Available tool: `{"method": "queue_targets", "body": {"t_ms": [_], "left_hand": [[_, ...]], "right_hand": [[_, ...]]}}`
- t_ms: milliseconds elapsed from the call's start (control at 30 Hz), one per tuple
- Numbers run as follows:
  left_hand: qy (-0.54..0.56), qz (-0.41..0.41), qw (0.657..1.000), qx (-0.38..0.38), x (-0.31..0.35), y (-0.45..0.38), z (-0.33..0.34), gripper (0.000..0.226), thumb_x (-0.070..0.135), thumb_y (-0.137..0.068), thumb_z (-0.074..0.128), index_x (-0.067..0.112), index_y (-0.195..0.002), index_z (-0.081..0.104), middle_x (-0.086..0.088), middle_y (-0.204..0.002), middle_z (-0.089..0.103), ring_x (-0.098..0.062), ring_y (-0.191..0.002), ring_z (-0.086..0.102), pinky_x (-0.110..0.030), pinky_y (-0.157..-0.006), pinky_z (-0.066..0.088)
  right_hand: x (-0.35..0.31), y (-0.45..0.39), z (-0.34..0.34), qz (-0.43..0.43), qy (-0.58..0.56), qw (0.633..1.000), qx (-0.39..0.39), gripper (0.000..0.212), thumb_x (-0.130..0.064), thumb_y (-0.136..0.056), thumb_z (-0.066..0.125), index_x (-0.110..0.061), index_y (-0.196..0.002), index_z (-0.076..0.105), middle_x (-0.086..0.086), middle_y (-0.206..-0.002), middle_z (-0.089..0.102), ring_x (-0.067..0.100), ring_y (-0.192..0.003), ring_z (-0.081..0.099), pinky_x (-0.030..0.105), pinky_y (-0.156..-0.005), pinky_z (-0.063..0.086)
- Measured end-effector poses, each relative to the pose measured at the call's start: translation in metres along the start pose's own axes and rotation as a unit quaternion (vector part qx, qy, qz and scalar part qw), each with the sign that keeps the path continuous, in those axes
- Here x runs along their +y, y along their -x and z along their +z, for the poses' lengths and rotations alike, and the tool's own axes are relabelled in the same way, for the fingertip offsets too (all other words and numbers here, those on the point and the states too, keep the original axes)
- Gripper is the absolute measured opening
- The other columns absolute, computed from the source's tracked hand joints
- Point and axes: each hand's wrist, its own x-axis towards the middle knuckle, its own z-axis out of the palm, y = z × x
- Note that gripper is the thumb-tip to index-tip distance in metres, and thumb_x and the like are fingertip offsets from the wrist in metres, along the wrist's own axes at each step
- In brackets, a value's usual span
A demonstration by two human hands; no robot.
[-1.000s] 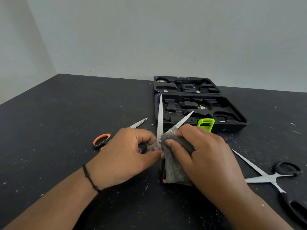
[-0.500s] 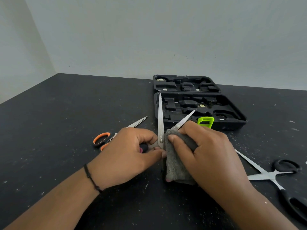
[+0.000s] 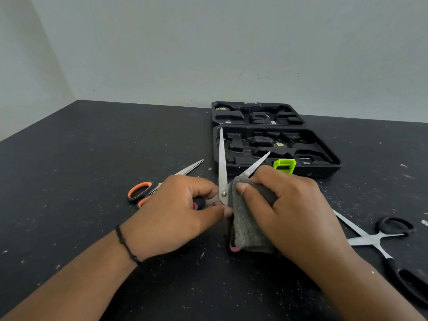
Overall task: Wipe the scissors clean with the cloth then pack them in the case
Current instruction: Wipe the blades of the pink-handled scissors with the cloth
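Grey cloth (image 3: 249, 224) pinched by right hand (image 3: 291, 212) around one blade of open scissors (image 3: 222, 179); left hand (image 3: 178, 212) grips their handle, both hands low over the table (image 3: 69, 181). Risk: exposed edges could nick fingers if the cloth slips. Beyond hands: open case (image 3: 324, 156); orange-handled scissors (image 3: 143, 191) left, black-handled scissors (image 3: 379, 237) right, neither blocking.

You are working over a black table (image 3: 81, 158) that is showing pale specks all across it. The cloth (image 3: 245, 228) is showing a fuzzy mid grey. The open scissors (image 3: 222, 167) are gleaming silver at the blades, with black and pink peeking out at the handles. The case (image 3: 333, 158) is sitting black, its latch (image 3: 284, 166) glowing lime green. The orange-handled scissors (image 3: 140, 190) are pairing orange with black, and the black-handled scissors (image 3: 379, 237) are lying silver-bladed. The wall (image 3: 208, 47) is looking pale grey.
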Motion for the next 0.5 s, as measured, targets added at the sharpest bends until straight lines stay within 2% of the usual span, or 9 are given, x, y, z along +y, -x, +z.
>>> {"method": "queue_targets", "body": {"t_ms": [133,200,267,400,500], "left_hand": [[-0.003,0.000,1.000,-0.006,-0.0020,-0.0001,-0.0009,0.026,0.030,-0.080,0.069,0.023,-0.059,0.058,0.006,-0.051,0.043,-0.006,-0.049,0.036,-0.019,-0.047,0.033],[-0.012,0.002,1.000,-0.002,-0.0012,0.0000,-0.0007,0.029,0.033,-0.080,0.070,0.015,-0.060,0.059,0.002,-0.052,0.041,-0.005,-0.048,0.035,-0.017,-0.047,0.032],[-0.018,0.002,1.000,0.003,-0.0001,0.0004,-0.0001,0.036,0.034,-0.080,0.070,0.007,-0.061,0.056,0.004,-0.052,0.037,-0.006,-0.047,0.033,-0.016,-0.046,0.031],[-0.009,0.004,1.000,0.001,0.0002,0.0007,0.0005,0.035,0.031,-0.082,0.068,0.007,-0.059,0.055,0.007,-0.050,0.037,-0.006,-0.046,0.033,-0.015,-0.047,0.030],[-0.016,0.004,1.000,0.004,-0.0003,-0.0003,0.0012,0.041,0.032,-0.083,0.066,0.001,-0.061,0.050,0.006,-0.051,0.033,-0.006,-0.047,0.031,-0.016,-0.048,0.029]], "right_hand": [[-0.0008,0.0012,0.0018,-0.027,0.009,0.999,-0.037,0.030,-0.045,-0.086,0.049,-0.022,-0.066,0.047,-0.008,-0.056,0.049,0.012,-0.052,0.047,0.036,-0.045,0.042],[0.0015,0.0000,0.0006,-0.012,0.015,1.000,-0.006,0.032,-0.041,-0.088,0.054,-0.024,-0.063,0.042,-0.010,-0.054,0.046,0.011,-0.050,0.045,0.032,-0.043,0.039],[0.0029,-0.0008,-0.0007,-0.001,0.015,1.000,0.010,0.034,-0.038,-0.089,0.057,-0.022,-0.063,0.041,-0.009,-0.053,0.044,0.012,-0.049,0.045,0.034,-0.042,0.039],[0.0040,0.0010,0.0010,-0.014,-0.001,0.999,-0.038,0.034,-0.049,-0.086,0.047,-0.020,-0.068,0.052,-0.007,-0.059,0.052,0.013,-0.056,0.050,0.040,-0.049,0.045],[0.0062,0.0001,0.0006,-0.002,-0.007,1.000,-0.013,0.035,-0.048,-0.087,0.048,-0.020,-0.067,0.051,-0.006,-0.057,0.051,0.014,-0.055,0.050,0.040,-0.048,0.045]]}}
